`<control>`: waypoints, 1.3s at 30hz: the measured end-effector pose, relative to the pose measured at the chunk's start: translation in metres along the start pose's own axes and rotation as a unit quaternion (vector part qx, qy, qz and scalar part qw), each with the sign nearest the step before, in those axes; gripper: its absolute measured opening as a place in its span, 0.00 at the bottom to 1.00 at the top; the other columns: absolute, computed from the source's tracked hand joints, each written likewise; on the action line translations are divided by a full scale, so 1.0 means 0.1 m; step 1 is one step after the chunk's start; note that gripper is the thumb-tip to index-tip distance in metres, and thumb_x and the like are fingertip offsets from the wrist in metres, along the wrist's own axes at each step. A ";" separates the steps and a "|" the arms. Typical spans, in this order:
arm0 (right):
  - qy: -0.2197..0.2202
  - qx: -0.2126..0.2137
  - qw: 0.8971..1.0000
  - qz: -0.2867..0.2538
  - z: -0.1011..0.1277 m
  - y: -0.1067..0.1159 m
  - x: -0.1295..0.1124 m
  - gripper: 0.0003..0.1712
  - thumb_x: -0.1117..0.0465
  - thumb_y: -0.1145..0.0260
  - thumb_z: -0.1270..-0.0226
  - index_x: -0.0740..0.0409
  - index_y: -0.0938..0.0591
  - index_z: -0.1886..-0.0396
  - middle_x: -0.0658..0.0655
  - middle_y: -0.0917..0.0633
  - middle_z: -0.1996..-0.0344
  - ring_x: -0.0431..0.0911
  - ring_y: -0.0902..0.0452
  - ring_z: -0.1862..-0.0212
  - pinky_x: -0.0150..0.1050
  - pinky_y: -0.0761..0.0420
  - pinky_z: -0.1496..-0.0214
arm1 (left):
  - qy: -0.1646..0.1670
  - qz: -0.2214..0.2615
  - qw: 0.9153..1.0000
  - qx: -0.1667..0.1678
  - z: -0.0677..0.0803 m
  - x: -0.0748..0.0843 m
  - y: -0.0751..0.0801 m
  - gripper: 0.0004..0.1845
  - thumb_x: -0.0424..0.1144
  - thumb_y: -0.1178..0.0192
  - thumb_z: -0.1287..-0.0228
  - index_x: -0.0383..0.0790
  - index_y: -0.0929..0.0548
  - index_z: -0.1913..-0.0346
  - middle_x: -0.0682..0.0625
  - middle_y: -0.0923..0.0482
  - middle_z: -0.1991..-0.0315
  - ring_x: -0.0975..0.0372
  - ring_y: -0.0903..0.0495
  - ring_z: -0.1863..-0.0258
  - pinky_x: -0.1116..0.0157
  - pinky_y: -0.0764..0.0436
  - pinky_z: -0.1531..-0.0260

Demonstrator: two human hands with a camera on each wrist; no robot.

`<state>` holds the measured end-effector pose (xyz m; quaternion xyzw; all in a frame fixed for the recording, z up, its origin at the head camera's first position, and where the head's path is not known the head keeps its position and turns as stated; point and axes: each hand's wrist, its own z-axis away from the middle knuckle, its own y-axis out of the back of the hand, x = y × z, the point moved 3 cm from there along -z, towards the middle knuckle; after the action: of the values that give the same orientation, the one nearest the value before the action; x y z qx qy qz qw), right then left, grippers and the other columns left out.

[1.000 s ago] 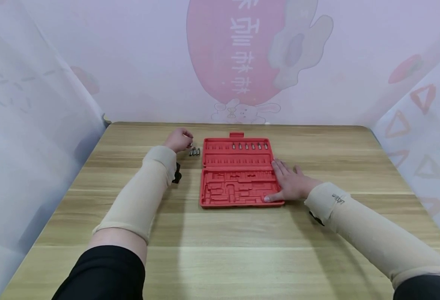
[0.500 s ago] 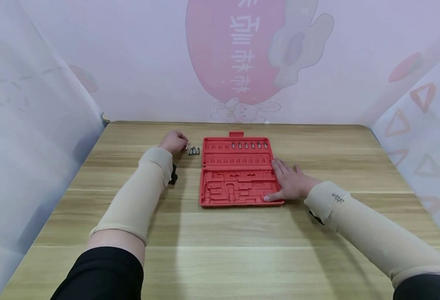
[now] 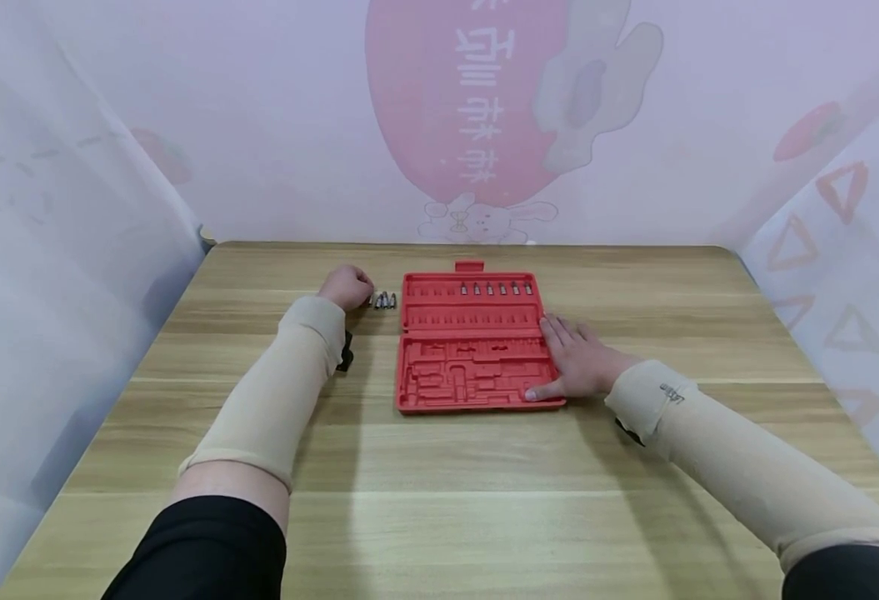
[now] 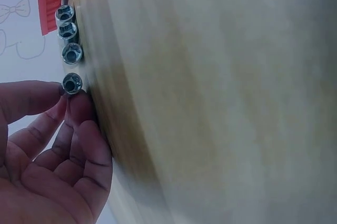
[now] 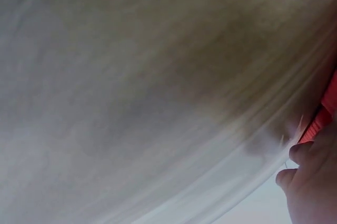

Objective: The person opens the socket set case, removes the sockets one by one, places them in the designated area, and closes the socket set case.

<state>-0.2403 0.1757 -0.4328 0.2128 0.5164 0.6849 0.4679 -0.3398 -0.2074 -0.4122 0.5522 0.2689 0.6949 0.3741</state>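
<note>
Between thumb and forefinger, my left hand (image 3: pixel 346 287) pinches a small metal socket (image 4: pixel 72 83), standing at the left end of a short row. Three more sockets (image 3: pixel 386 301) make up that row on the table, left of the red case. In the left wrist view the pinched socket is a little apart from the nearest socket (image 4: pixel 72 53). The red case (image 3: pixel 476 320) lies unfolded, with several metal pieces (image 3: pixel 489 289) in its upper right slots. My right hand (image 3: pixel 587 367) rests with spread fingers on the case's right edge; the right wrist view catches only part of it.
The wooden table (image 3: pixel 439 500) reaches back to a pale printed curtain (image 3: pixel 274 125). Similar curtains hang along both sides. The case's latch tab (image 3: pixel 470 266) points toward the table's far edge.
My left hand has shifted left with the socket, then slightly down and nearer, to the end of the row. My right hand has stayed on the case.
</note>
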 end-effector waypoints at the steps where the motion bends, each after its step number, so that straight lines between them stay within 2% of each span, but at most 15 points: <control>1: 0.000 -0.001 1.000 0.003 0.00 0.00 0.01 0.77 0.18 0.42 0.40 0.72 0.64 0.19 0.71 0.62 0.19 0.65 0.68 0.19 0.61 0.63 0.22 | -0.003 -0.002 1.000 0.000 0.00 0.00 -0.01 0.18 0.34 0.52 0.27 0.27 0.18 0.45 0.36 0.20 0.50 0.49 0.24 0.50 0.53 0.24 0.45; 8: 0.003 0.005 1.000 -0.008 0.03 0.04 -0.03 0.76 0.21 0.38 0.39 0.75 0.61 0.20 0.73 0.60 0.20 0.68 0.66 0.20 0.62 0.62 0.22 | -0.002 -0.016 1.000 -0.007 0.00 0.02 0.00 0.20 0.36 0.53 0.27 0.27 0.19 0.42 0.35 0.21 0.46 0.47 0.24 0.47 0.51 0.25 0.44; 12: 0.004 0.004 1.000 -0.004 0.02 0.04 -0.05 0.75 0.22 0.38 0.38 0.75 0.61 0.20 0.73 0.59 0.20 0.67 0.66 0.20 0.62 0.61 0.22 | -0.001 -0.022 1.000 -0.014 0.00 0.02 0.01 0.20 0.36 0.52 0.27 0.27 0.19 0.42 0.35 0.20 0.47 0.48 0.24 0.49 0.52 0.24 0.47; 22: -0.007 -0.007 1.000 -0.012 -0.01 0.01 0.00 0.78 0.17 0.41 0.41 0.72 0.64 0.19 0.71 0.63 0.19 0.65 0.69 0.19 0.63 0.65 0.22 | 0.003 -0.035 0.999 -0.015 -0.06 0.02 0.00 0.18 0.35 0.51 0.28 0.27 0.17 0.46 0.37 0.19 0.51 0.49 0.23 0.52 0.54 0.23 0.50; 25: -0.009 -0.007 1.000 -0.014 -0.02 -0.01 0.02 0.79 0.16 0.43 0.42 0.71 0.64 0.19 0.70 0.63 0.19 0.64 0.69 0.19 0.63 0.65 0.22 | 0.001 -0.044 0.999 -0.012 -0.07 0.02 -0.01 0.16 0.35 0.51 0.30 0.28 0.16 0.51 0.39 0.19 0.56 0.51 0.23 0.57 0.56 0.23 0.56; 27: -0.007 -0.003 1.000 -0.021 -0.01 -0.01 0.02 0.79 0.16 0.42 0.42 0.72 0.63 0.19 0.70 0.63 0.19 0.64 0.69 0.19 0.65 0.64 0.23 | 0.001 -0.047 0.999 -0.009 -0.07 0.02 -0.01 0.13 0.34 0.51 0.30 0.30 0.16 0.58 0.42 0.20 0.63 0.53 0.24 0.62 0.59 0.25 0.61; 30: -0.010 -0.003 1.000 -0.022 -0.01 -0.01 0.03 0.79 0.17 0.41 0.42 0.72 0.64 0.19 0.70 0.63 0.19 0.64 0.69 0.19 0.67 0.65 0.24 | -0.001 -0.052 0.999 -0.007 -0.07 0.04 -0.01 0.11 0.33 0.51 0.31 0.35 0.22 0.70 0.47 0.26 0.73 0.56 0.29 0.70 0.61 0.28 0.67; 32: -0.012 -0.004 1.000 -0.020 -0.01 0.00 0.03 0.78 0.18 0.40 0.41 0.71 0.64 0.19 0.69 0.63 0.19 0.64 0.69 0.19 0.67 0.66 0.24 | 0.000 -0.053 0.999 -0.009 -0.07 0.05 -0.01 0.13 0.33 0.52 0.31 0.39 0.28 0.76 0.50 0.32 0.79 0.58 0.32 0.75 0.61 0.30 0.69; 35: -0.013 -0.005 1.000 -0.017 -0.01 0.00 0.02 0.77 0.19 0.40 0.40 0.71 0.64 0.19 0.69 0.64 0.19 0.64 0.70 0.19 0.67 0.66 0.24 | 0.003 -0.052 0.999 -0.012 -0.05 0.06 -0.01 0.16 0.32 0.52 0.31 0.42 0.34 0.80 0.53 0.39 0.83 0.60 0.37 0.79 0.62 0.32 0.72; 39: -0.013 -0.007 1.000 -0.017 -0.01 0.00 0.01 0.77 0.18 0.41 0.40 0.70 0.64 0.19 0.69 0.64 0.19 0.63 0.70 0.19 0.67 0.66 0.24 | 0.004 -0.048 0.999 -0.014 -0.05 0.06 -0.01 0.18 0.32 0.52 0.30 0.43 0.36 0.81 0.54 0.43 0.84 0.61 0.41 0.82 0.62 0.33 0.73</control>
<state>-0.2413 0.1766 -0.4336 0.2097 0.5088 0.6777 0.4878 -0.3450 -0.2020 -0.4108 0.5306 0.2871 0.6817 0.4138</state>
